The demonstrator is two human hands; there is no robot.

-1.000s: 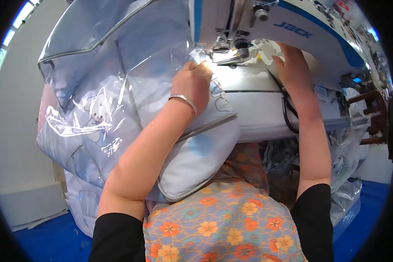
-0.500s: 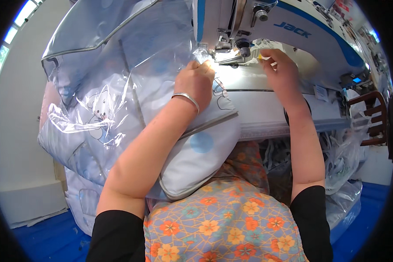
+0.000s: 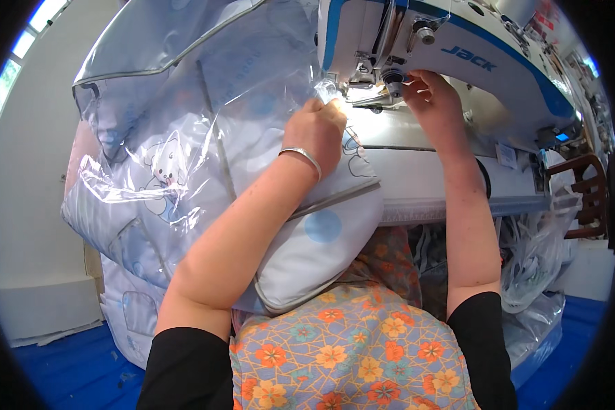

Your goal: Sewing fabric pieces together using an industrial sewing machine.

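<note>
Under the head of a white and blue sewing machine (image 3: pixel 444 48), a bright lamp lights the stitching area. My left hand (image 3: pixel 316 133), with a silver bangle at the wrist, is closed on the edge of a pale blue padded fabric (image 3: pixel 280 154) beside the presser foot. The fabric has grey piping, a printed bear and shiny clear plastic over part of it. My right hand (image 3: pixel 434 99) is raised at the machine, its fingers curled and pinched next to a dark round knob (image 3: pixel 393 78). Whatever those fingertips hold is too small to make out.
Padded fabric hangs off the table's left side and over my lap, where a flowered apron (image 3: pixel 348 342) shows. Clear plastic sheeting (image 3: pixel 536 273) hangs at the right below the table edge (image 3: pixel 458 208). A brown wooden chair (image 3: pixel 584 195) stands at far right.
My right hand has come up and left to the knob; the small yellow bit at its fingertips no longer shows. My left hand stays on the fabric. The whole view has shifted slightly.
</note>
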